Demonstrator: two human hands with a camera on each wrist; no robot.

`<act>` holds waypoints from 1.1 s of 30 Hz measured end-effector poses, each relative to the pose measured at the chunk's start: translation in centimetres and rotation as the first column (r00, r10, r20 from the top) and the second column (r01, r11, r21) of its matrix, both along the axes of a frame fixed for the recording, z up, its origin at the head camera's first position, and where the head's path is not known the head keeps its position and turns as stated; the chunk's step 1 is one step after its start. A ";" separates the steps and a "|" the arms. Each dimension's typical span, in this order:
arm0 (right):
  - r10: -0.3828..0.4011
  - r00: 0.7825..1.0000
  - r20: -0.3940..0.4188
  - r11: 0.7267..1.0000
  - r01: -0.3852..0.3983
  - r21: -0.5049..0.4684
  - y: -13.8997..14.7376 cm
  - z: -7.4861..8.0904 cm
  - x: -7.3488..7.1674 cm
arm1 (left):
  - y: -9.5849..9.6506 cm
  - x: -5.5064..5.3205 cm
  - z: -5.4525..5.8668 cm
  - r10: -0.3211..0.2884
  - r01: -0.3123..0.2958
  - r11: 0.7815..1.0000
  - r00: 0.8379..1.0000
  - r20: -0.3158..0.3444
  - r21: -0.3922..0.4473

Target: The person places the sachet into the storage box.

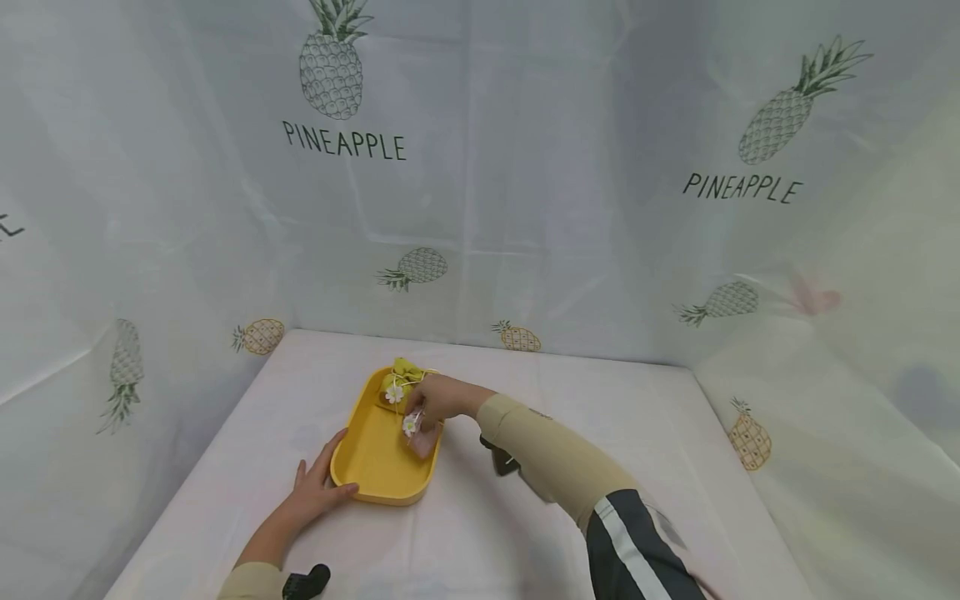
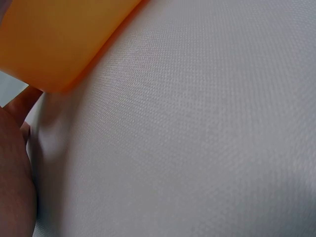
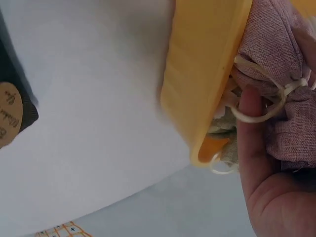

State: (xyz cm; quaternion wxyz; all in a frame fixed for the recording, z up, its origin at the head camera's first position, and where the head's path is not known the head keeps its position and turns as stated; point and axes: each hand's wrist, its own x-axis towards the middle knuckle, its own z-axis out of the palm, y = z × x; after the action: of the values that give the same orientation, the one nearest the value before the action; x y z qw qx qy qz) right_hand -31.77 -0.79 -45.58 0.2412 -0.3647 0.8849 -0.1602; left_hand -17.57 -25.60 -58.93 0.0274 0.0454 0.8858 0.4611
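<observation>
A yellow tray with rounded corners lies on the table. My left hand touches its near left corner, thumb at the near edge and the other fingers spread along the left side. In the left wrist view a fingertip meets the tray wall. Over the tray's right side, my right hand pinches a pink cloth drawstring pouch near its cream cord. A white flower decorates this pouch. Behind it, a yellow-green drawstring pouch with another white flower sits at the tray's far end.
A dark object bearing a round brown label lies on the table to the right of the tray, partly hidden by my right arm in the head view. White sheeting printed with pineapples surrounds the white table.
</observation>
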 end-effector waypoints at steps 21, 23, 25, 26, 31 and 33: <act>0.125 0.968 -0.218 0.985 -0.094 0.147 -0.2 -2.3 0.1 | 0.2 0.0 0.2 0.009 -0.008 1.000 0.999 0.040 -0.017; 0.115 0.967 -0.226 0.987 -0.087 0.132 0.0 -2.4 0.1 | 0.2 0.1 0.3 0.007 -0.006 1.000 0.999 0.037 -0.020; 0.110 0.966 -0.233 0.989 -0.083 0.123 0.2 -2.4 0.2 | 0.3 0.1 0.4 0.006 -0.005 1.000 0.999 0.034 -0.016; 0.112 0.966 -0.235 0.989 -0.086 0.118 0.3 -2.4 0.2 | 0.3 0.2 0.5 0.006 -0.006 1.000 0.999 0.032 -0.015; 0.131 0.971 -0.198 0.989 -0.115 0.091 1.2 -2.4 0.3 | 0.3 0.2 0.6 0.006 -0.006 1.000 0.999 0.040 -0.018; 0.140 0.979 -0.150 0.989 -0.132 0.060 1.7 -2.5 0.1 | 0.3 0.2 0.4 0.007 -0.006 1.000 0.999 0.045 -0.023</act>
State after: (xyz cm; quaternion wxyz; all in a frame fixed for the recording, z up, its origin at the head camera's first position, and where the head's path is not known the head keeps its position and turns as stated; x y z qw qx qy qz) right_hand -31.72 0.92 -48.04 0.1916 -0.4295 0.8776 -0.0927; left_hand -17.39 -25.33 -58.48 0.0464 0.0318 0.8902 0.4521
